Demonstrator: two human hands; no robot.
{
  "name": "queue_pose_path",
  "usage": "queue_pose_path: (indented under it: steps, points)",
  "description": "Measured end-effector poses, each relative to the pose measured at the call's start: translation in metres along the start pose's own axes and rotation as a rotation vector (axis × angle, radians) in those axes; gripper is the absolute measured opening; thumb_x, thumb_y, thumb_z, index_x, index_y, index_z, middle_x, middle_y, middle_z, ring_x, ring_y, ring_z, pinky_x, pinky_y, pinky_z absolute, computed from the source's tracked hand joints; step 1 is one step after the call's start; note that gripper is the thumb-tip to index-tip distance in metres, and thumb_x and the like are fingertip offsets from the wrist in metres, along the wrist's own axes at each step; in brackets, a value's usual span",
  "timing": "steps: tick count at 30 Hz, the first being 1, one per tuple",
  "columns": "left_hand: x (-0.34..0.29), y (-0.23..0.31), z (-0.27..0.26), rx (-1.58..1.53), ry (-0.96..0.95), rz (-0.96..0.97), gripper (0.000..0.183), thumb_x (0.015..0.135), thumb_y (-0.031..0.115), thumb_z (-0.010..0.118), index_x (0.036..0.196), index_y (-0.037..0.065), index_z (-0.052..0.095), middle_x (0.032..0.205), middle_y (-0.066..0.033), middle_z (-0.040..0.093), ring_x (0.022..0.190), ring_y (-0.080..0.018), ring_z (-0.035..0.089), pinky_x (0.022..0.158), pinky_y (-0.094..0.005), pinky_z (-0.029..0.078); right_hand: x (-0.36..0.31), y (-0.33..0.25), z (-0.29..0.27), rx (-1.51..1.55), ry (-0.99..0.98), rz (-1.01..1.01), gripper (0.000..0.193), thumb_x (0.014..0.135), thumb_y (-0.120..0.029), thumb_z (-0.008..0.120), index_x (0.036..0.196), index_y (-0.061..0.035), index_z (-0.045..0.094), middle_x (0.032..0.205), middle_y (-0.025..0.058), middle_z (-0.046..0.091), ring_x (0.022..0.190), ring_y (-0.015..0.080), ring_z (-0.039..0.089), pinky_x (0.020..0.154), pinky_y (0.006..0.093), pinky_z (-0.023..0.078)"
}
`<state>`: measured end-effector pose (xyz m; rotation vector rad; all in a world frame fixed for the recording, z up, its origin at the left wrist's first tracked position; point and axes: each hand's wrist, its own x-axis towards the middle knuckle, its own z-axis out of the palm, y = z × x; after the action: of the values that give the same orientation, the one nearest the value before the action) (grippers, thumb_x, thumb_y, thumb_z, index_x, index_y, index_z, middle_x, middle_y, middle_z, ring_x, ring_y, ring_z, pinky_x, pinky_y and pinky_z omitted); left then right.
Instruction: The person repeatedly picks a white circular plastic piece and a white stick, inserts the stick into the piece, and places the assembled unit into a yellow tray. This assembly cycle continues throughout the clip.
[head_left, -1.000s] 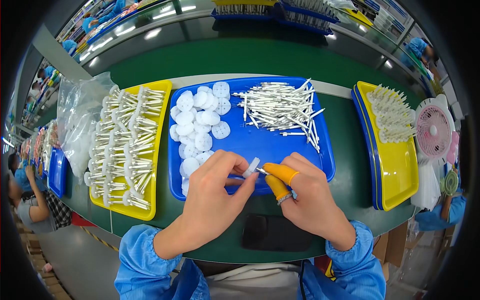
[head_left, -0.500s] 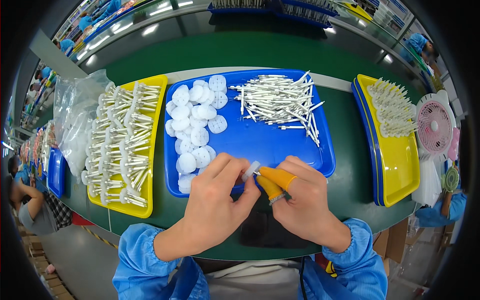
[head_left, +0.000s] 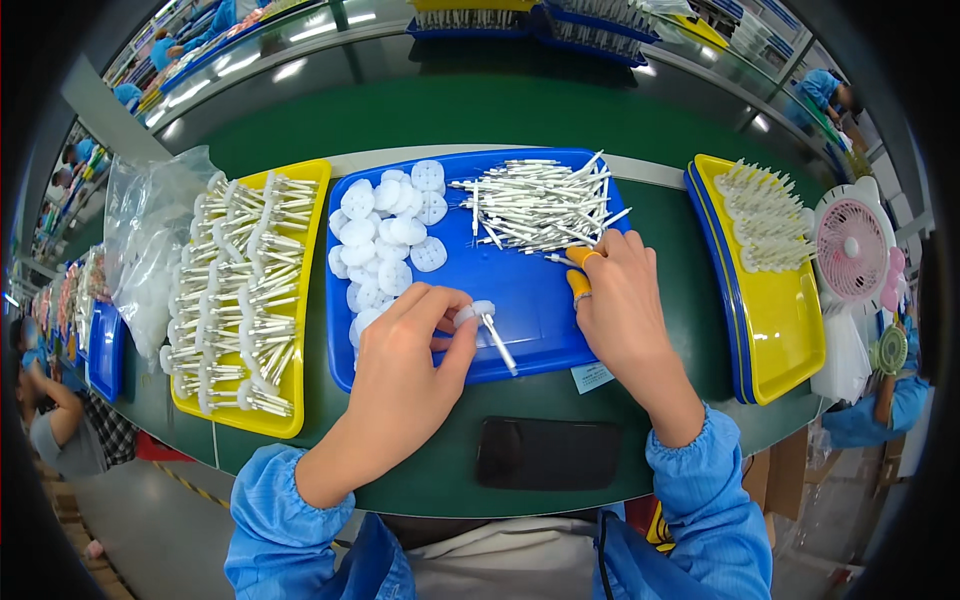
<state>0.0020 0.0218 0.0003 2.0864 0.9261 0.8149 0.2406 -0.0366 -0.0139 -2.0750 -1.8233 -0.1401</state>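
Note:
My left hand [head_left: 410, 360] pinches a round white plastic disc [head_left: 475, 312] over the near part of the blue tray [head_left: 530, 345]. One white stick [head_left: 499, 345] juts from that disc, slanting down to the right. My right hand [head_left: 625, 305] wears yellow finger covers on thumb and index finger. Its two covered tips are slightly apart at the near edge of a heap of white sticks [head_left: 545, 205], beside a loose stick [head_left: 558, 259]. Loose white discs [head_left: 375, 235] are piled along the tray's left side, partly hidden by my left hand.
At left, a yellow tray [head_left: 295, 400] holds rows of discs fitted with sticks, beside a clear plastic bag [head_left: 150, 240]. Stacked trays [head_left: 790, 350] with more assemblies stand at right, by a pink-and-white fan [head_left: 850, 245]. A dark phone [head_left: 548, 453] lies near the front edge.
My right hand has left the disc and moved up and right to the stick heap. The disc in my left hand has turned, its stick showing. The phone is uncovered.

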Motion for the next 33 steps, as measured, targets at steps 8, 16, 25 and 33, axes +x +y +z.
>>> queue_pose_path:
  steps: [8,16,25,33]
  points:
    - [-0.001,0.007,-0.003,-0.114,-0.046,-0.062,0.01,0.101,0.0,0.076,0.111,-0.003,0.075,0.104,-0.0106,0.072,0.089,-0.0156,0.074,0.072,-0.0299,0.067,-0.013,-0.019,-0.028,0.455,-0.162,-0.05,0.033,0.081,0.008,0.074,0.114,0.0039,0.077,0.106,0.0175,0.068,0.102,0.0359,0.062,0.091,0.047,0.048]
    - [0.001,0.005,0.002,-0.086,0.0,0.053,0.014,0.097,-0.004,0.076,0.11,-0.004,0.074,0.101,-0.0122,0.067,0.084,-0.0225,0.074,0.069,-0.0323,0.068,-0.024,-0.034,-0.037,0.615,-0.126,-0.283,0.047,0.077,0.012,0.073,0.122,0.002,0.078,0.096,0.0127,0.062,0.091,0.0316,0.058,0.083,0.042,0.046]
    - [0.0,0.003,0.007,-0.045,0.02,0.083,0.017,0.096,-0.006,0.076,0.112,-0.003,0.073,0.103,-0.0114,0.067,0.089,-0.0233,0.075,0.072,-0.0333,0.069,-0.025,-0.028,-0.034,0.511,-0.118,-0.352,0.038,0.068,0.01,0.075,0.106,0.0063,0.078,0.093,0.0105,0.057,0.094,0.0288,0.056,0.086,0.0414,0.043]
    - [-0.002,0.004,0.009,-0.062,0.029,0.011,0.017,0.093,-0.005,0.081,0.107,-0.003,0.071,0.1,-0.012,0.069,0.087,-0.0224,0.077,0.075,-0.0342,0.07,-0.023,-0.025,-0.026,0.471,-0.115,-0.318,0.028,0.069,0.009,0.076,0.096,0.006,0.075,0.091,0.0131,0.058,0.093,0.0316,0.057,0.084,0.0438,0.044]
